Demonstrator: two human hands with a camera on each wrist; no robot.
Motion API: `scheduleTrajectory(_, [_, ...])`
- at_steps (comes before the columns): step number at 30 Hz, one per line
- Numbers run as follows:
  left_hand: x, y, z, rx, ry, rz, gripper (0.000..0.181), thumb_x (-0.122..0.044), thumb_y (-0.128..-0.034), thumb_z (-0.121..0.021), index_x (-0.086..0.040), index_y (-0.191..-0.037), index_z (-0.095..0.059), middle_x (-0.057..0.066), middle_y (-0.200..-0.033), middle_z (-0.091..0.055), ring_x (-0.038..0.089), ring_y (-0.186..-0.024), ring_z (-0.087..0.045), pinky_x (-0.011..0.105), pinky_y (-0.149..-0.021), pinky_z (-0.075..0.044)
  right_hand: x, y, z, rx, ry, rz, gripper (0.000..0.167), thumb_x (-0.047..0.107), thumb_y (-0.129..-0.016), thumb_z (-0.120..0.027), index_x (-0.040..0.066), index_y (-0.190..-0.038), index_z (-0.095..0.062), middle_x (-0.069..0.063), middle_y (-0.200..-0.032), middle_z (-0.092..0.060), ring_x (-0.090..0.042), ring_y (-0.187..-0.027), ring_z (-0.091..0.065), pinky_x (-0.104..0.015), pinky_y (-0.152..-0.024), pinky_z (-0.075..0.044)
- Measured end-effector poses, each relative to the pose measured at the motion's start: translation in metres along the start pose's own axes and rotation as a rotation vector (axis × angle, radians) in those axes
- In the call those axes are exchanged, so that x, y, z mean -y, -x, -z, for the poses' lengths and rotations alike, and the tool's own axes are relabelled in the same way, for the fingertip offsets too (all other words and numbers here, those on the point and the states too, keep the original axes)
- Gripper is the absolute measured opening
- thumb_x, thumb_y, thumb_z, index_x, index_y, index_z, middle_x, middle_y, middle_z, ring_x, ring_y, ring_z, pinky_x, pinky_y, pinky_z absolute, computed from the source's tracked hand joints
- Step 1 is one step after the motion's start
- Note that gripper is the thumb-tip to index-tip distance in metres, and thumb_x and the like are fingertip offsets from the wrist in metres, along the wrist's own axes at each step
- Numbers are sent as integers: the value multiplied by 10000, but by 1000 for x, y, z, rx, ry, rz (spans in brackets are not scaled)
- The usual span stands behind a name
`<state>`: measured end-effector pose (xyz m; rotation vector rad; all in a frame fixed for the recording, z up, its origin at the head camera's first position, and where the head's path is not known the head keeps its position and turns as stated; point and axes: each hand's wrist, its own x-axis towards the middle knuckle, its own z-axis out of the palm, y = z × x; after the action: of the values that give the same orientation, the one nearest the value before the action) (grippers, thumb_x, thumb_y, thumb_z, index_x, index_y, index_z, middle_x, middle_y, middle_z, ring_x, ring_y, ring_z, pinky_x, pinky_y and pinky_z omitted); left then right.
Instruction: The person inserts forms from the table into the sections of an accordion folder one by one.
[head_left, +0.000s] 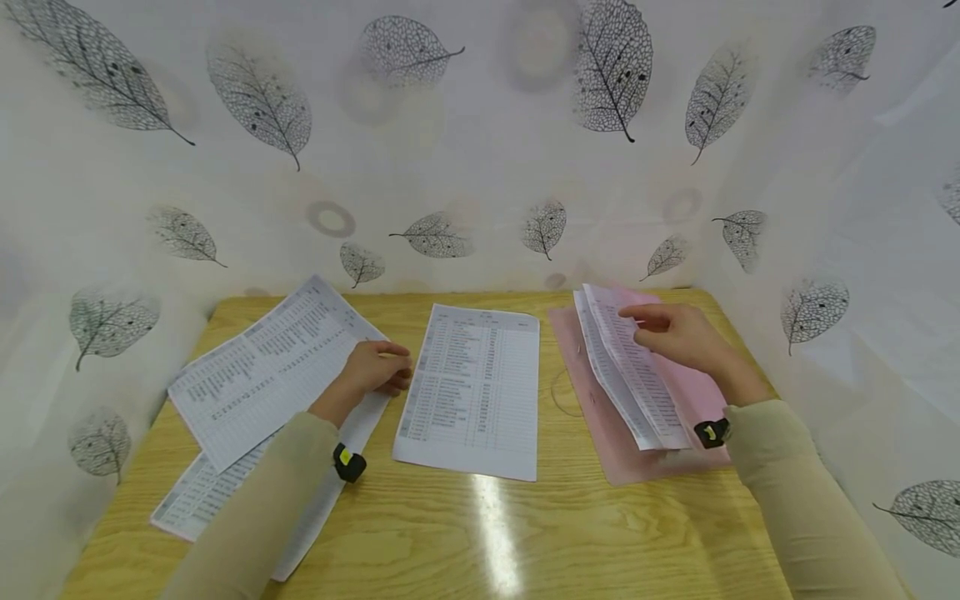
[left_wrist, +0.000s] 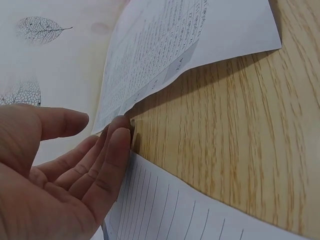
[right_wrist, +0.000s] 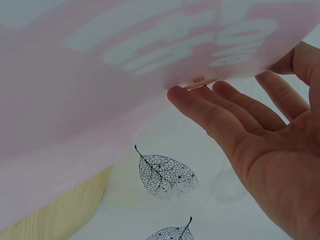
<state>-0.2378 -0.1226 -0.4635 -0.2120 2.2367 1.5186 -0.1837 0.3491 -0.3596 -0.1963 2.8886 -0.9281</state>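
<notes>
My left hand [head_left: 371,371] lies between a pair of overlapping printed sheets [head_left: 262,367] and a single printed sheet [head_left: 480,387]. In the left wrist view that hand [left_wrist: 107,125] has its thumb apart and its fingers loosely extended, their tips at the curled edge of a printed sheet [left_wrist: 155,65]. At the right, my right hand [head_left: 678,337] grips the raised, tilted printed pages [head_left: 630,367] of a pink folder [head_left: 615,462] near their upper right edge. The right wrist view has the fingers of the right hand [right_wrist: 235,100] against the edge of a pink surface with pale lettering [right_wrist: 75,100].
The sheets and folder lie on a wood-grain table [head_left: 420,533]. A white curtain [head_left: 480,167] with leaf prints hangs behind the table and along both sides. A thin ring-shaped outline shows on the wood beside the folder's left edge.
</notes>
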Motion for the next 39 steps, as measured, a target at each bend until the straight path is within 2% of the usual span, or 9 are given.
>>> scheduleTrajectory(6, [-2,1,-2,29,0,-6,418,-136,-1009,-662,34,-1387,-610,220,-1096,-782,125,-686,-735,281,-650,-640,2,0,0,0,-5,-4,435,146,-979,-629,93,-1410,-672,-235,-1471,-614,-416,-1264,-670,-150,-809,-536])
scheduleTrajectory(15, [-2,-4,-11,40,6,31,429,-156,-973,-742,7,-1355,-635,95,-918,-786,108,-644,-696,238,-580,-596,2,0,0,-15,-2,-7,432,128,-971,-622,86,-1396,-681,-234,-1457,-626,-418,-1259,-673,-136,-796,-533])
scheduleTrajectory(25, [-1,-11,-18,54,-84,28,328,-159,-960,-760,45,-1214,-721,62,-831,-754,104,-654,-697,225,-566,-593,3,0,0,-11,-3,-13,425,143,-984,-626,77,-1401,-675,-238,-1471,-612,-423,-1267,-665,-125,-803,-519])
scheduleTrajectory(31, [-3,-9,-18,80,-119,18,288,-163,-969,-746,22,-1190,-728,92,-895,-769,122,-688,-709,233,-590,-599,3,0,1,-13,0,-18,427,137,-980,-627,77,-1400,-675,-237,-1463,-619,-421,-1269,-664,-130,-806,-520])
scheduleTrajectory(36, [-6,-5,-19,124,-80,17,273,-149,-980,-691,29,-1186,-699,130,-945,-765,144,-689,-720,256,-616,-624,3,0,0,-16,4,-16,427,134,-977,-630,77,-1397,-676,-237,-1451,-629,-416,-1264,-668,-134,-804,-524])
scheduleTrajectory(39, [-7,-3,-19,148,-26,42,292,-156,-991,-626,36,-1209,-657,127,-945,-729,159,-688,-707,287,-632,-645,2,0,0,-18,14,-13,426,142,-976,-629,83,-1395,-679,-233,-1445,-635,-412,-1256,-674,-137,-808,-522])
